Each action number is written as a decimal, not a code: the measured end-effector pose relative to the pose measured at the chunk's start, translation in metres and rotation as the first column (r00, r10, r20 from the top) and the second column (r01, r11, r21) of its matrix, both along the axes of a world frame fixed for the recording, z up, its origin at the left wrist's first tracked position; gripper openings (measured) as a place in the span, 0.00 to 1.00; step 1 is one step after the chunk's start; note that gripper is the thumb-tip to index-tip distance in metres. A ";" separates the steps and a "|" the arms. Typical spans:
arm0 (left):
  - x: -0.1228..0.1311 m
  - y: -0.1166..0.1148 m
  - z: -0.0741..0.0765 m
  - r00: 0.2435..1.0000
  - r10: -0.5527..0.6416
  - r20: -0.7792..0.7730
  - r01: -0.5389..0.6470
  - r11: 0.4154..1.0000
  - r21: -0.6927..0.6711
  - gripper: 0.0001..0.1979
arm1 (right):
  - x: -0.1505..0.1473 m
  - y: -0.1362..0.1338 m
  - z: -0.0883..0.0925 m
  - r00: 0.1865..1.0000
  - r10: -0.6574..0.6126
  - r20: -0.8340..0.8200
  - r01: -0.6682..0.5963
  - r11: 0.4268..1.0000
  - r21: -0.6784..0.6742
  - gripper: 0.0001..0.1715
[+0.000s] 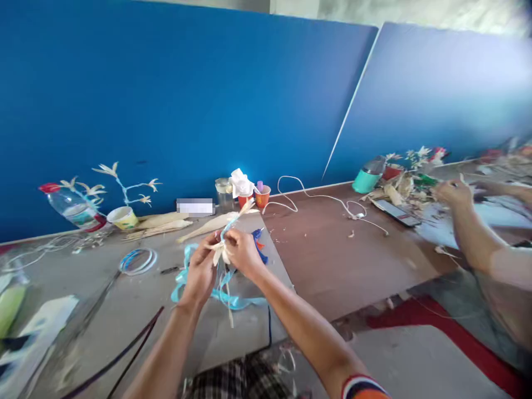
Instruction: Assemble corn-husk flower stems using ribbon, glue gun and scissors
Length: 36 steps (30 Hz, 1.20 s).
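Both of my hands meet over the grey table around a flower stem point(229, 223) wrapped in light blue, with pale petals like dried husk at its upper tip and a second pale flower point(221, 252) between my fingers. My left hand point(201, 269) grips it from the left, fingers closed. From the right, my right hand point(242, 252) pinches the same stem close to the lower flower. A light blue ribbon point(239, 302) lies loosely looped on the table beneath my hands. The exact fingertip contact is partly hidden.
Pale husks point(166, 227) lie behind my hands, near a paper cup point(122, 218) with a flower branch and a tilted plastic bottle point(75, 208). A wire coil point(138, 261) sits left. A white cable point(322, 195) crosses the brown table. At right, another person's hand point(455, 194) works.
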<state>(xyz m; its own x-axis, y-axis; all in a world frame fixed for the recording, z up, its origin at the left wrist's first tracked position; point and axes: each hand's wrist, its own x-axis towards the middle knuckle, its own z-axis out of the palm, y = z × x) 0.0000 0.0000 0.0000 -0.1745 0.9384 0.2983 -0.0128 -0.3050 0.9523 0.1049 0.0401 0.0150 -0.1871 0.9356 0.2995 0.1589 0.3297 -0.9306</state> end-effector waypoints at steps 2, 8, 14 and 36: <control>-0.004 -0.005 0.000 0.985 0.066 -0.162 -0.070 0.997 -0.015 0.18 | 0.000 0.006 0.000 0.995 -0.015 -0.097 0.013 1.000 -0.020 0.07; -0.013 -0.014 -0.005 0.661 0.416 -0.625 -0.282 0.909 0.307 0.12 | -0.004 0.003 -0.001 0.954 -0.121 -0.274 0.101 0.991 -0.086 0.09; -0.010 -0.006 -0.006 0.393 0.551 -0.736 -0.162 0.830 0.534 0.05 | -0.006 -0.005 -0.004 0.925 -0.170 -0.340 0.134 0.983 -0.126 0.09; -0.001 0.017 -0.029 0.988 0.031 0.150 0.005 0.972 -0.234 0.08 | -0.021 0.012 -0.039 0.597 -0.198 -0.778 -0.248 0.876 -0.413 0.10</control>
<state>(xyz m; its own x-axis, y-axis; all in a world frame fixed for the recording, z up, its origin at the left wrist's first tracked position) -0.0009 0.0168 -0.0291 -0.2137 0.9761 0.0408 -0.1597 -0.0761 0.9842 0.0838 0.0520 -0.0240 -0.1146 0.9885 -0.0991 -0.6972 -0.1511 -0.7008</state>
